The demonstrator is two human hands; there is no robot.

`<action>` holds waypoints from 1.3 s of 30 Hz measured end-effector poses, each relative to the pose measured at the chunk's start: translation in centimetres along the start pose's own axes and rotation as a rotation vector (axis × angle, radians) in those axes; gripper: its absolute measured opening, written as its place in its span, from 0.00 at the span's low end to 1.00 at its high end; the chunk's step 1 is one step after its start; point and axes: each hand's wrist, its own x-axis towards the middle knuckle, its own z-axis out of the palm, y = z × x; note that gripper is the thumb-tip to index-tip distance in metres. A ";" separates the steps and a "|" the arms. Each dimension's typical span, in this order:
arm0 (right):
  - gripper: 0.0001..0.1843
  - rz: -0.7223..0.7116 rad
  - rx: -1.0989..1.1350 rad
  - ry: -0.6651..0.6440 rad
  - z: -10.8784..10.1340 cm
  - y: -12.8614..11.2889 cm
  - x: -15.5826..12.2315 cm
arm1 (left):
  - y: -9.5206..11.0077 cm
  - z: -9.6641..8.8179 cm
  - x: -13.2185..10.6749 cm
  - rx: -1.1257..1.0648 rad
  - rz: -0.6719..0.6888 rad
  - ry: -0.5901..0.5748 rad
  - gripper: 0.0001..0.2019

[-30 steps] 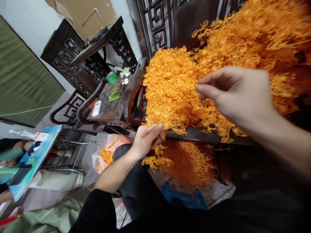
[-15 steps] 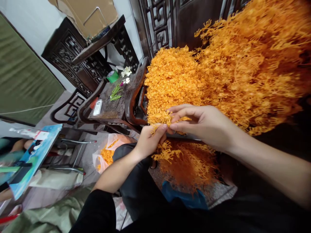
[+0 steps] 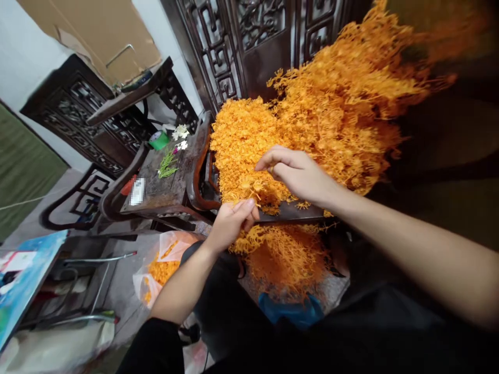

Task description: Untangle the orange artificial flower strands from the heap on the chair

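A large heap of orange artificial flower sprigs [image 3: 312, 119] lies on a dark wooden seat [image 3: 296, 212] in front of me. My left hand [image 3: 232, 223] is shut on a bunch of orange sprigs [image 3: 249, 241] that hangs below it at the seat's front edge. My right hand [image 3: 296, 174] reaches into the heap's near side, thumb and fingers pinching at a single sprig there. A second pile of orange sprigs [image 3: 288, 259] rests lower down, between my knees.
A carved dark armchair [image 3: 156, 182] stands to the left with green stems, small white flowers [image 3: 180, 132] and a green tape roll [image 3: 159, 139] on its seat. A plastic bag holding orange sprigs [image 3: 159, 270] lies on the floor. Carved screen panels [image 3: 249, 47] stand behind.
My right hand dropped from above the heap to meet the left hand, then lifted slightly back into the heap. The view tilted and shifted left; my left hand kept its bunch.
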 end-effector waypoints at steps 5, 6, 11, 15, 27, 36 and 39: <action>0.12 -0.106 -0.113 -0.068 2.5 -1.2 -0.6 | 0.0 -0.3 0.5 -0.038 0.022 0.021 0.23; 0.13 -0.131 -0.163 -0.062 2.7 -1.1 -0.4 | 0.1 -0.4 0.6 -0.047 0.023 0.022 0.23; 0.19 -0.062 -0.134 0.289 1.7 0.8 1.3 | 0.3 -0.7 0.4 -0.055 0.021 -0.032 0.24; 0.24 0.023 -0.009 0.270 1.2 1.1 1.5 | 0.0 -0.7 0.3 -0.102 -0.025 -0.058 0.25; 0.13 -0.198 -0.238 0.159 3.0 1.1 1.2 | 0.8 -1.1 2.8 -0.185 -0.066 -0.158 0.25; 0.16 -0.129 -0.286 0.082 1.7 2.9 1.7 | 0.3 -1.8 3.9 -0.238 -0.148 -0.199 0.27; 0.18 -0.105 -0.291 0.074 1.3 3.8 2.0 | -0.2 -1.7 4.2 -0.259 -0.143 -0.199 0.28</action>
